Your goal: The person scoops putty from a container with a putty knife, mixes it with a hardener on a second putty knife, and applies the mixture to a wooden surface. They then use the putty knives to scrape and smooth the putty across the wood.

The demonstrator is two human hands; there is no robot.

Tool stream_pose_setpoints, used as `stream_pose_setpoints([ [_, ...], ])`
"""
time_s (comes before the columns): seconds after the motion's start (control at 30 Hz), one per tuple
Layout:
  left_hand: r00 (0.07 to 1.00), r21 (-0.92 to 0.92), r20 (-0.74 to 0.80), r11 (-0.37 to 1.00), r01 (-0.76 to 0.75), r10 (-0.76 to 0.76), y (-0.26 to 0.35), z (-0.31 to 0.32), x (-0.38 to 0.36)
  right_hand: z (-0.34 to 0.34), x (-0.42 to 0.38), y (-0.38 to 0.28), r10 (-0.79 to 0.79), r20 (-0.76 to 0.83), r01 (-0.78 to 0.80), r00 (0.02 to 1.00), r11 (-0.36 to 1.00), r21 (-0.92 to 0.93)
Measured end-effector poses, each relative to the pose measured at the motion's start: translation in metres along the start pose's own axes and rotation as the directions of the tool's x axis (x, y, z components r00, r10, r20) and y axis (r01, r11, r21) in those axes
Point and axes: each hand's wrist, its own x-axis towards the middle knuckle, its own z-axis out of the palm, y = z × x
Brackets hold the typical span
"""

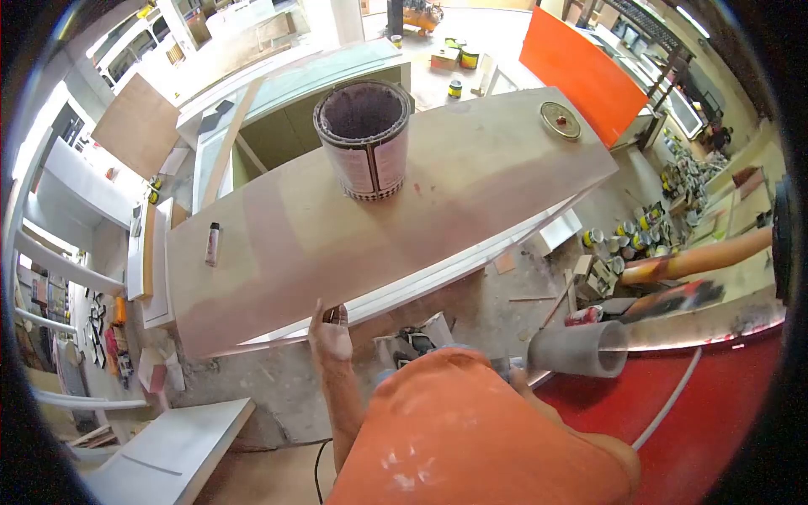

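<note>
A long board with a pale, pinkish dusty surface (pixel 278 244) lies across the middle of the head view. At its near edge is my left hand (pixel 332 337), thumb raised and fingers slightly bent and apart, nothing visibly held. My right hand (pixel 518 379) shows only in part beside the orange shirt, near a translucent grey cylinder (pixel 581 349); its fingers are mostly hidden. On the board stand a large open paint can (pixel 366 160) with dark stains inside, a small tube or lighter (pixel 212 244) and a round metal lid (pixel 560 121).
Below the board's near edge are white strips (pixel 404 293). A red surface (pixel 699 412) lies at lower right, a white panel (pixel 168 450) at lower left. An orange panel (pixel 581 71) stands at the back right. Several small cans (pixel 627 236) sit on the floor to the right.
</note>
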Motion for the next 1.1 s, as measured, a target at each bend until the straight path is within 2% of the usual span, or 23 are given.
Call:
stream_pose_setpoints([
  [0.13,0.999,0.14,-0.02,0.99,-0.028,0.031,-0.011,-0.009,0.014,0.032,0.004,-0.024,-0.125,0.031,0.124,0.992,0.992,0.026],
  [0.2,0.991,0.189,-0.07,0.977,-0.098,0.113,-0.014,-0.013,0.019,0.044,0.011,-0.041,-0.212,0.024,0.211,0.977,0.977,0.044],
  [0.23,0.993,0.194,-0.064,0.977,-0.086,0.1,-0.016,-0.015,0.019,0.05,0.017,-0.051,-0.256,0.016,0.255,0.966,0.965,0.063],
  [0.3,0.972,0.282,-0.024,0.935,-0.216,0.232,-0.019,-0.012,0.017,0.058,0.036,-0.073,-0.355,-0.005,0.351,0.935,0.923,0.156],
  [0.37,0.977,0.265,-0.007,0.942,-0.204,0.213,-0.017,-0.012,0.014,0.051,0.03,-0.097,-0.387,-0.018,0.383,0.922,0.904,0.192],
  [0.43,0.98,0.245,0.003,0.95,-0.193,0.199,-0.018,-0.014,0.015,0.03,-0.011,-0.142,-0.542,0.067,0.543,0.837,0.812,-0.212],
  [0.57,0.972,0.229,0.005,0.946,-0.232,0.237,-0.021,-0.019,0.024,0.033,-0.019,-0.151,-0.546,0.055,0.548,0.836,0.824,-0.145],
  [0.63,0.969,0.229,0.004,0.943,-0.242,0.247,-0.019,-0.021,0.023,0.044,-0.012,-0.139,-0.423,0.062,0.427,0.904,0.897,-0.118],
  [0.73,0.97,0.268,0.015,0.934,-0.238,0.243,-0.019,-0.025,0.02,0.055,-0.017,-0.133,-0.382,0.11,0.397,0.918,0.896,-0.2],
  [0.77,0.969,0.27,0.022,0.932,-0.242,0.245,-0.02,-0.026,0.018,0.056,-0.02,-0.13,-0.38,0.114,0.396,0.918,0.895,-0.205],
  [0.83,0.966,0.271,0.041,0.928,-0.255,0.254,-0.021,-0.026,0.017,0.058,-0.027,-0.131,-0.403,0.119,0.418,0.908,0.842,-0.341],
  [0.97,0.971,0.294,0.02,0.926,-0.235,0.24,-0.01,-0.009,0.014,0.058,-0.015,-0.126,-0.413,0.146,0.438,0.899,0.829,-0.348],
  [1.03,0.965,0.289,0.078,0.921,-0.261,0.249,-0.009,-0.005,0.015,0.05,-0.022,-0.125,-0.461,0.16,0.486,0.873,0.792,-0.369],
  [1.07,0.96,0.281,0.075,0.918,-0.281,0.271,-0.013,-0.008,0.019,0.052,-0.018,-0.121,-0.432,0.125,0.45,0.893,0.848,-0.281],
  [1.1,0.959,0.284,0.062,0.917,-0.282,0.275,-0.015,-0.014,0.017,0.052,-0.018,-0.12,-0.429,0.136,0.45,0.893,0.845,-0.289],
])
